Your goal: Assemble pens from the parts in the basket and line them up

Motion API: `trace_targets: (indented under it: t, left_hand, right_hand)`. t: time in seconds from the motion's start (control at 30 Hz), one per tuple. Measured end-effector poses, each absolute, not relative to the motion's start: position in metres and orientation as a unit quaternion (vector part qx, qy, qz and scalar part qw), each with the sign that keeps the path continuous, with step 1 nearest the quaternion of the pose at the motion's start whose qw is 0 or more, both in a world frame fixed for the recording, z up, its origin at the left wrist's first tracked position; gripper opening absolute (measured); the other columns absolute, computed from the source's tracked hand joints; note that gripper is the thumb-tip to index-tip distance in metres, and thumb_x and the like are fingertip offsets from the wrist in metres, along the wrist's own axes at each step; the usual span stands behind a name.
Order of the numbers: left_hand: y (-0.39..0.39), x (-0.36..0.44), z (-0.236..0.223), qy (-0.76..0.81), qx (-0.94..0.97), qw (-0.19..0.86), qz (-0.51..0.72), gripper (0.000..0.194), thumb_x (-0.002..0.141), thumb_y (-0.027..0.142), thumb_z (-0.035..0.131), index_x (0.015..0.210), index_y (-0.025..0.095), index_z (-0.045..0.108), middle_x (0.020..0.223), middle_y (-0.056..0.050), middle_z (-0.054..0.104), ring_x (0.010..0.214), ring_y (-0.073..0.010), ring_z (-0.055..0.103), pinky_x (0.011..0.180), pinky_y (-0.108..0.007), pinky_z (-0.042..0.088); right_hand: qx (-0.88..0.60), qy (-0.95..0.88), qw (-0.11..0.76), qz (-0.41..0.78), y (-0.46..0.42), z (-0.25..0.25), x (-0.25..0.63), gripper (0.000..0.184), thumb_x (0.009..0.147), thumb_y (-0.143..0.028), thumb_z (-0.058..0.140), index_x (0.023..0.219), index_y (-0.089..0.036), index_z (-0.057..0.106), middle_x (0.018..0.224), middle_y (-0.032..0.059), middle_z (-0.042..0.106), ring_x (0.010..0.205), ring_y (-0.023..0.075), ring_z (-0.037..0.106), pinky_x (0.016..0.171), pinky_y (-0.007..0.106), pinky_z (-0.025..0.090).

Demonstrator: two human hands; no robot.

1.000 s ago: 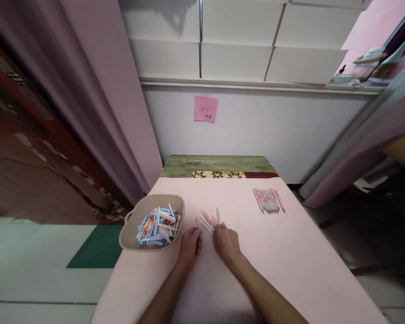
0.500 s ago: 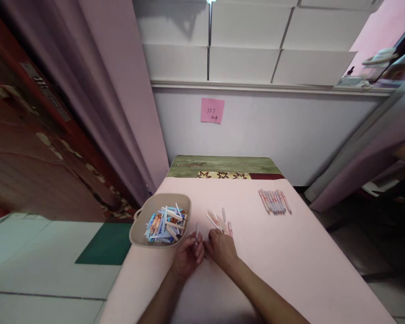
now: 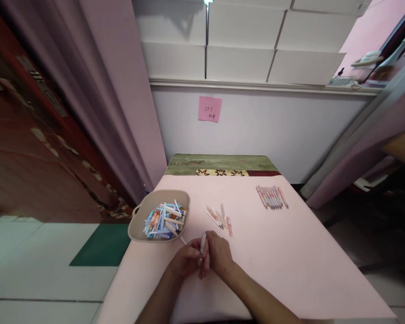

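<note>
My left hand (image 3: 189, 257) is closed around a pale, slim pen (image 3: 203, 245) that stands nearly upright between its fingers. Against it on the right, my right hand (image 3: 220, 252) has its fingers curled in; what they grip is hidden. A white stick-like piece (image 3: 183, 240) shows between my left hand and the basket. Just beyond my hands lie loose pen parts: white sticks (image 3: 213, 217), a greyish barrel (image 3: 222, 210) and a pink barrel (image 3: 229, 226). To the left, a beige basket (image 3: 135, 231) holds many blue, white, tan and brown pen parts (image 3: 165, 220).
Several pens (image 3: 272, 197) lie in a neat row on the right of the pink-covered table (image 3: 283, 265). A green patterned strip (image 3: 219, 160) shows at its far end. Behind it, a pink note (image 3: 209, 109) is stuck to the wall. A door (image 3: 30, 148) stands at left.
My hands have come together and drawn slightly nearer to me, away from the loose parts, which are now uncovered. The pen in my left hand shows more fully. The view has shifted slightly.
</note>
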State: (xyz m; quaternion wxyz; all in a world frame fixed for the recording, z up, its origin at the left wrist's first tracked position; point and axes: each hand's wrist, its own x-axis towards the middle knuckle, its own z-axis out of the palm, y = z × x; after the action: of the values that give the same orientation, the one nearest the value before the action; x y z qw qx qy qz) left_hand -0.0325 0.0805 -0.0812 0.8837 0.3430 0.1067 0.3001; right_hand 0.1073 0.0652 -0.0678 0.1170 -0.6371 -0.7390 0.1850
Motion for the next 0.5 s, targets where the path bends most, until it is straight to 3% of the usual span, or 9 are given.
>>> trace_targets:
  t: [0.17, 0.27, 0.4, 0.5]
  left_hand:
    - [0.055, -0.036, -0.078, 0.054, 0.325, 0.924, 0.192, 0.029, 0.061, 0.036, 0.074, 0.07, 0.012, 0.061, 0.068, -0.014, 0.072, 0.042, -0.0221, 0.062, 0.03, -0.024, 0.041]
    - [0.027, -0.036, -0.076, 0.058, 0.313, 0.929, 0.191, 0.037, 0.054, 0.042, 0.08, 0.065, 0.011, 0.063, 0.064, -0.014, 0.071, 0.039, -0.0178, 0.059, 0.03, -0.022, 0.039]
    - [0.005, -0.041, -0.068, 0.106, 0.327, 0.92, 0.187, 0.039, 0.045, 0.038, 0.087, 0.061, 0.008, 0.068, 0.059, -0.01, 0.069, 0.042, -0.0116, 0.056, 0.035, -0.017, 0.038]
    - [0.01, -0.045, -0.058, 0.1, 0.312, 0.926, 0.185, 0.034, 0.049, 0.034, 0.085, 0.065, 0.01, 0.067, 0.056, -0.008, 0.067, 0.043, -0.0157, 0.059, 0.036, -0.02, 0.041]
  right_hand:
    - [-0.607, -0.748, 0.161, 0.215, 0.067, -0.064, 0.099, 0.012, 0.088, -0.029, 0.052, 0.094, -0.023, 0.061, 0.092, -0.0001, 0.067, 0.078, 0.0137, 0.064, 0.065, 0.022, 0.04]
    - [-0.596, -0.764, 0.11, 0.22, 0.069, -0.057, 0.082, 0.023, 0.08, -0.04, 0.061, 0.094, -0.022, 0.063, 0.094, 0.0024, 0.069, 0.08, 0.018, 0.066, 0.067, 0.025, 0.043]
    - [-0.583, -0.785, 0.034, 0.207, 0.069, -0.048, 0.058, 0.02, 0.08, -0.027, 0.058, 0.095, -0.017, 0.067, 0.094, 0.01, 0.072, 0.086, 0.0242, 0.067, 0.068, 0.029, 0.045]
    - [-0.595, -0.779, 0.014, 0.198, 0.065, -0.046, 0.059, 0.02, 0.077, -0.018, 0.057, 0.092, -0.012, 0.068, 0.09, 0.0162, 0.072, 0.082, 0.0271, 0.068, 0.065, 0.03, 0.046]
